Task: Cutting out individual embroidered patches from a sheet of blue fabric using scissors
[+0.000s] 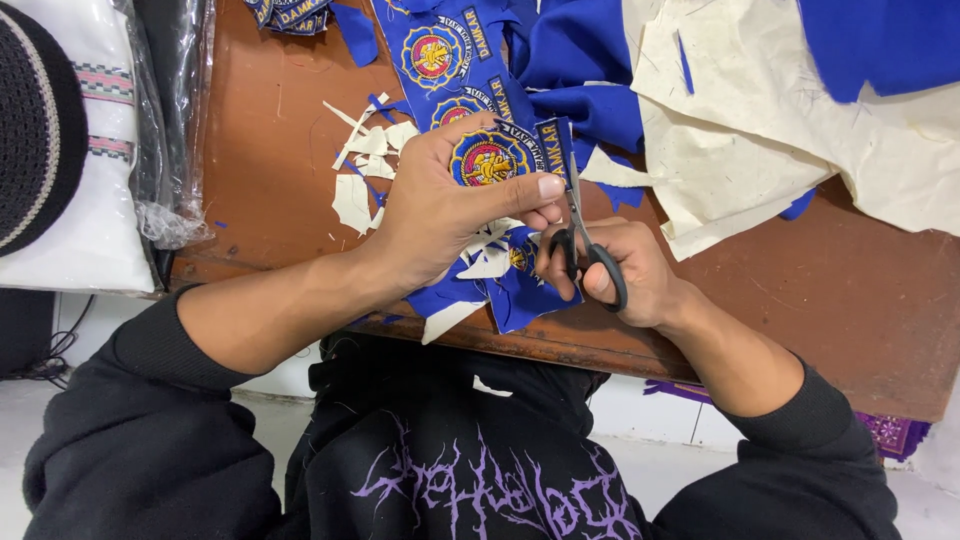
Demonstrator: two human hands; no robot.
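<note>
— Black sleeves (150,440) fill the bottom of the frame, nearest the lens. What sits above them on the left?

— At the far left, a white cloth (90,170) with a dark knitted cap (35,120) on it, then a clear plastic bag (175,120) hanging over the edge of the brown table (260,160). They lie off to the side, well apart from the cutting.

— And the hands?

— Left hand (450,205) is closed on a blue strip (505,110) of round embroidered badges, thumb pressing one badge (487,160) flat, I'd judge to hold the cloth taut at the blades. Just right of it, the right hand (610,270) is clamped through the black loops of the scissors (580,225); the blades point up the frame, at the strip's edge beside the thumb.

— Where does the strip go?

— From the left hand it runs up toward the top centre, over more blue cloth (590,60).

— Those pale bits?

— White scraps (365,165) lie left of the left hand; more scraps, white and blue, lie under both hands at the table edge. They look like trimmings.

— Farther right?

— Cream backing sheets (780,130) spread across the upper right, with blue cloth on top of them.
</note>
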